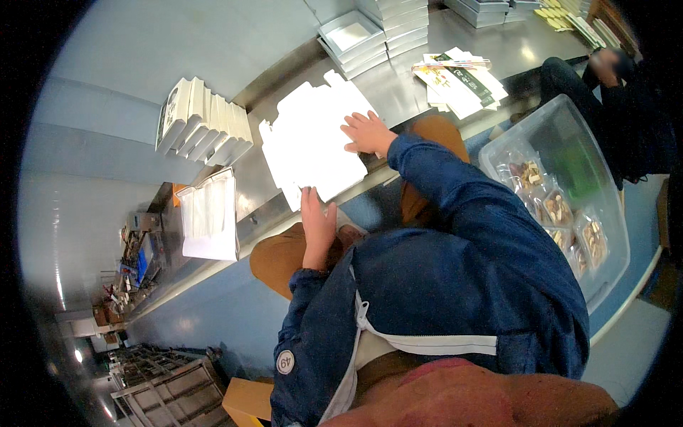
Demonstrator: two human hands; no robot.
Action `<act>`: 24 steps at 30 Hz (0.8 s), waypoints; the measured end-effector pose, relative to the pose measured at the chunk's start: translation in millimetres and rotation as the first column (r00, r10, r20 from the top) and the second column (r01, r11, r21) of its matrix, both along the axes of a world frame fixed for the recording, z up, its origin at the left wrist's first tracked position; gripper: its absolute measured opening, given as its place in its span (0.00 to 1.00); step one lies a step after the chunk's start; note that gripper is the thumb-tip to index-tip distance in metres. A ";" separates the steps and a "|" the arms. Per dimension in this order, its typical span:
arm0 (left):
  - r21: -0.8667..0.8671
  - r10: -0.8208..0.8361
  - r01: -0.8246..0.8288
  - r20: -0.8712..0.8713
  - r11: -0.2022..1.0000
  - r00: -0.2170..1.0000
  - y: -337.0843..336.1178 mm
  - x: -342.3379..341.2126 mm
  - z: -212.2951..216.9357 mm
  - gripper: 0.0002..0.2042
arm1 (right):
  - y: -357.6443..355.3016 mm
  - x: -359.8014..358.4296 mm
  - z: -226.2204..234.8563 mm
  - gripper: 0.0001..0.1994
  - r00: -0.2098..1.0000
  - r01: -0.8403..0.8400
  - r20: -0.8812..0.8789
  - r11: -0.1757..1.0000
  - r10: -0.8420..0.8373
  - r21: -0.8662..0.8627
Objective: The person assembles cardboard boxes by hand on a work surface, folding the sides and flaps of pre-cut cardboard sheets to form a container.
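A flat white cardboard sheet (313,135) with tabbed edges, like an unfolded box blank, lies on the steel table, so bright that its detail is washed out. My right hand (368,134) rests on its right part, fingers spread. At the near edge, my left hand (318,222) touches the sheet with its fingers stretched out and thumb apart. Whether more sheets lie underneath I cannot tell.
Left of the sheet stand a row of white boxes (203,121) and an open white box (210,217). Behind are stacked grey-white trays (352,43); printed cartons (459,80) lie right. A clear plastic bin (608,249) holds several packs. Another person (612,107) sits far right.
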State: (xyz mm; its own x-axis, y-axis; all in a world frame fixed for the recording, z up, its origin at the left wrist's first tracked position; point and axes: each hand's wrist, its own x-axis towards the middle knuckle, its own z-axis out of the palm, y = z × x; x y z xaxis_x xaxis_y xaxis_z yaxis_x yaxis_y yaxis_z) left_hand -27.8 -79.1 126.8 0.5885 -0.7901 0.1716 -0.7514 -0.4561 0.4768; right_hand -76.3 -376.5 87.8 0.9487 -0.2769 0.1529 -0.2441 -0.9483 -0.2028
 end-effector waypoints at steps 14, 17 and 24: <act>0.068 0.294 -0.296 0.031 0.953 0.955 -34.4 166.3 -37.6 0.36 | -5.2 25.3 -1.2 0.31 0.942 0.291 0.185 0.956 -0.281 -0.031; 0.140 0.281 -0.298 0.130 0.944 0.951 -73.7 164.8 -30.8 0.35 | -21.5 15.3 9.5 0.28 0.966 0.251 0.092 0.963 -0.242 -0.099; 0.192 0.086 -0.107 0.115 0.976 0.990 -127.7 153.6 -43.9 0.31 | -141.1 104.5 88.6 0.19 0.886 0.157 0.428 0.984 -0.176 0.080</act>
